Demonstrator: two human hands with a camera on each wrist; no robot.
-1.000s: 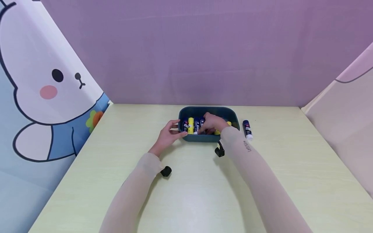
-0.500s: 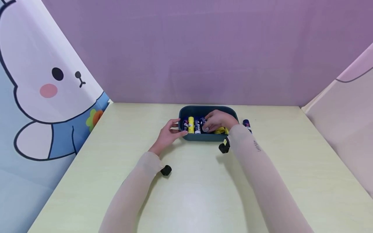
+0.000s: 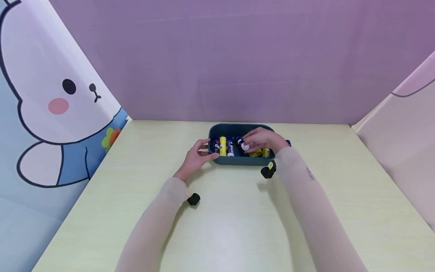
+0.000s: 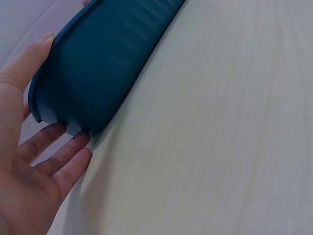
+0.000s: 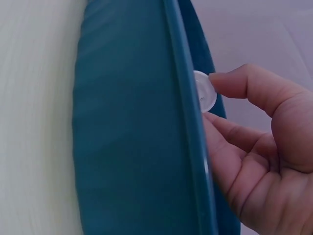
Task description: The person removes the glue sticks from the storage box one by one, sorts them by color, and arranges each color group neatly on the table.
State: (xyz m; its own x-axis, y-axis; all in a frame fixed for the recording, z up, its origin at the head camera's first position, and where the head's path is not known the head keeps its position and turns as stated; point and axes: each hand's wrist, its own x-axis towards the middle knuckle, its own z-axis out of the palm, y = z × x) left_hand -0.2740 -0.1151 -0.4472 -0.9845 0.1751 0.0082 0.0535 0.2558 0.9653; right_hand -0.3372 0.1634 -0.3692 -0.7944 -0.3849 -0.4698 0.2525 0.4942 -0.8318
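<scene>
A dark teal bin (image 3: pixel 238 161) holds several glue sticks. At its left end, my left hand (image 3: pixel 195 159) grips the corner, thumb at the near rim and fingers against the end wall, as the left wrist view also shows. Inside the bin, my right hand (image 3: pixel 263 139) pinches a dark blue glue stick (image 3: pixel 242 143) that lies tilted, its white end (image 5: pixel 205 91) between thumb and fingers in the right wrist view. Left of it stand in a row a dark blue stick (image 3: pixel 230 147), a yellow one (image 3: pixel 222 146) and another dark blue one (image 3: pixel 216 146).
Yellow sticks (image 3: pixel 266 152) lie in the bin's right part, partly under my right hand. Outside the bin's right end, one dark blue stick (image 3: pixel 288 142) shows only its top behind my right wrist. A purple backdrop (image 3: pixel 238 75) rises behind the pale table (image 3: pixel 217 219).
My right hand has shifted right and lifted one end of the dark blue stick, which now tilts away from the row. The left hand keeps its place on the bin.
</scene>
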